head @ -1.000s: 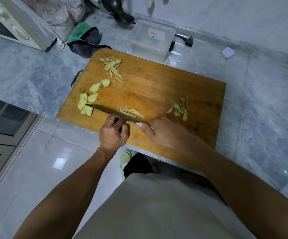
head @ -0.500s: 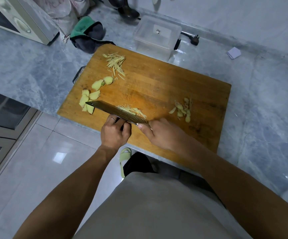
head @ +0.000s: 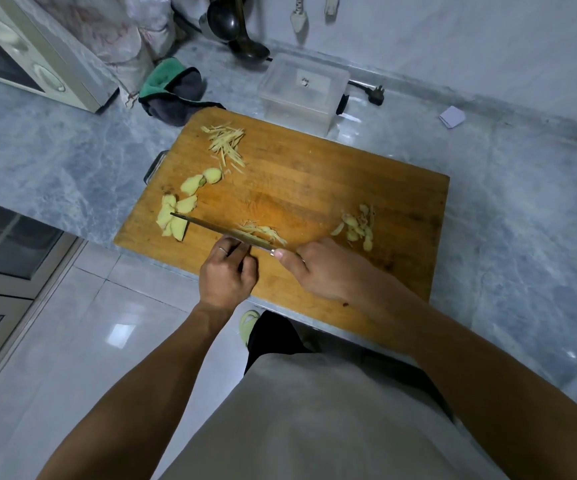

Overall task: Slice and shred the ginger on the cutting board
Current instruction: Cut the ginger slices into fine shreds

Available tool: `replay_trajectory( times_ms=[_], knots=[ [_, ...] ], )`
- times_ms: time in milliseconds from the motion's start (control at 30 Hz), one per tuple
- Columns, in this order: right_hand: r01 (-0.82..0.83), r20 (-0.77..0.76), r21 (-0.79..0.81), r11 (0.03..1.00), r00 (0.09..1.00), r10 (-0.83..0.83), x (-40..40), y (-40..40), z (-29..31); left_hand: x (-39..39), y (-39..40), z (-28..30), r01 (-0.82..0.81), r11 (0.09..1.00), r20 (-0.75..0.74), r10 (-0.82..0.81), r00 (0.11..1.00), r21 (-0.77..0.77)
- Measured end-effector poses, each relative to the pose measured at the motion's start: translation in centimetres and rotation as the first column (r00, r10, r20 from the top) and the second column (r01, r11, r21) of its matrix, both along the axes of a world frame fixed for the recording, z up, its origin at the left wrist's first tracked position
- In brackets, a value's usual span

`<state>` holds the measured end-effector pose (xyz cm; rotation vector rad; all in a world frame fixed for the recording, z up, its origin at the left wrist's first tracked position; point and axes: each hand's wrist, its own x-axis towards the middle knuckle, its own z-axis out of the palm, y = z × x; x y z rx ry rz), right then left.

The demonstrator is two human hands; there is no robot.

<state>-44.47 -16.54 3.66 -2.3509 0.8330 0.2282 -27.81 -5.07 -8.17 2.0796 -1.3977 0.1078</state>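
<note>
I see the board [head: 314, 174] lying on the grey counter [head: 55, 157], and I place everything by it. My right hand [head: 328, 268] grips the knife [head: 218, 230] handle at the board's near edge, fingers curled round it and thumb lying along the top. The blade lies edge-on across the near left part, its tip over the slices [head: 173, 220]. My left hand [head: 228, 271] sits just behind the blade, fingers curled and pressed together on the ginger being cut; the hand and blade hide that piece, so I cannot tell its shape. Fresh shreds [head: 263, 232] lie against the blade's far side. A second pile of shreds [head: 226, 143] lies at the far left corner, and peel scraps [head: 358, 226] sit toward the right. Beyond the far edge stands a clear box [head: 301, 88], with a green cloth [head: 173, 91] off the far left corner and a plug [head: 375, 95] beside the box.
</note>
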Motion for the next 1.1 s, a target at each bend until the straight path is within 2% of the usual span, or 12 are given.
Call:
replay_trajectory(
  times_ms=[200, 467, 600, 800, 967, 1100],
  knots=[
    [0.040, 0.030, -0.004, 0.999, 0.999, -0.040, -0.1, 0.1, -0.3, -0.9, 0.2, 1.0, -0.033, 0.997, -0.051, 0.036, 0.998, 0.072],
    [0.071, 0.026, 0.174, 0.982, 0.997, -0.077, -0.3, -1.9, 0.6, -1.4, 0.3, 1.7, -0.047, 0.987, -0.204, 0.077, 0.976, 0.152],
    [0.053, 0.041, 0.208, 0.977, 0.997, -0.063, -0.7, -2.3, 1.3, -1.8, 0.7, 1.9, -0.130, 0.984, -0.261, 0.159, 0.952, 0.125],
    [0.005, 0.038, 0.206, 0.979, 0.999, -0.013, -0.9, -2.7, 1.3, -3.4, 0.4, 2.1, -0.120, 0.990, -0.156, 0.130, 0.979, 0.073],
    [-0.005, 0.031, 0.157, 0.988, 1.000, 0.000, -0.9, -2.5, 1.0, -4.1, 0.2, 1.3, -0.139, 0.988, -0.128, 0.147, 0.981, 0.068],
    [-0.010, 0.039, 0.183, 0.983, 0.999, 0.003, -1.0, -2.5, 1.1, -4.0, 0.0, 1.1, -0.158, 0.986, -0.103, 0.162, 0.981, 0.051]
  ],
)
